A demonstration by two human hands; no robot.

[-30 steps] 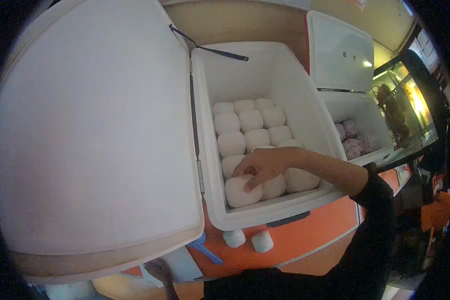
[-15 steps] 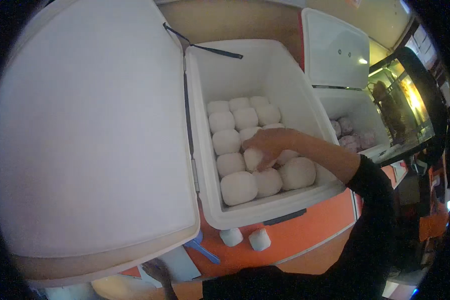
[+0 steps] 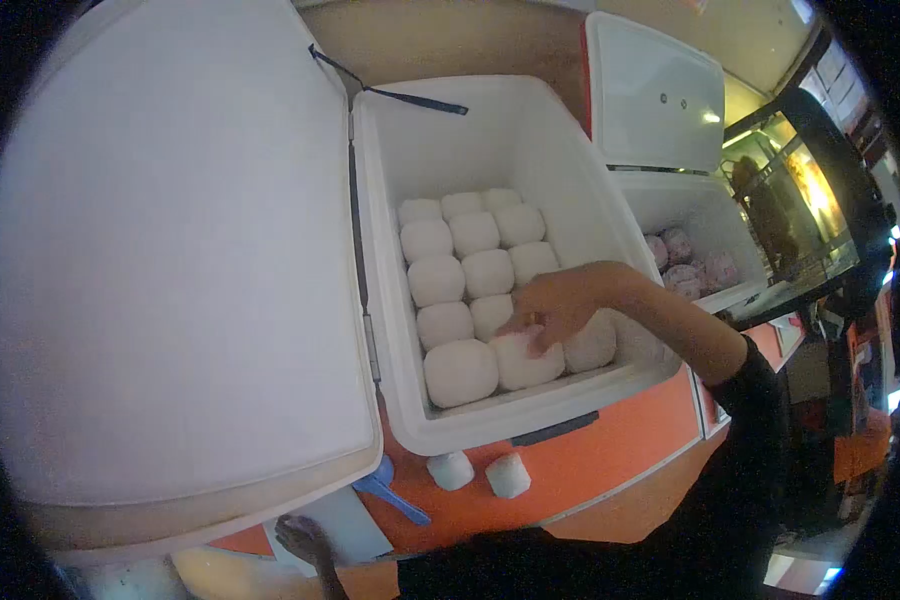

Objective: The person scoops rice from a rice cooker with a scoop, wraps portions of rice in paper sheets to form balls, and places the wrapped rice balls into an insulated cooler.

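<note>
The right hand [image 3: 560,305] is inside the white box [image 3: 490,428], on the middle lump [image 3: 523,372] of the nearest row. Its fingers are bent, with the thumb laid on the lump's top; whether they pinch it or merely rest cannot be told. The approach is from above, presumably because the box's walls and the neighbouring lumps bar the sides.

Beyond and left of these fingers, the white lumps [image 3: 435,280] are set in close rows, an arrangement that likely limits rolling. Further left, the lid [image 3: 180,260] stands open, leaving the hand access; a dark strap [image 3: 415,101] beyond the fingers apparently serves as its stay.

On the near side of the fingers, outside the box, two small white pieces [image 3: 508,477] sit apart on the orange counter [image 3: 610,460], near a blue implement [image 3: 395,495].

The left hand [image 3: 305,540] lies over a pale flat panel [image 3: 355,530], perhaps for support. Whether its fingers are spread or pressed together cannot be determined.
</note>
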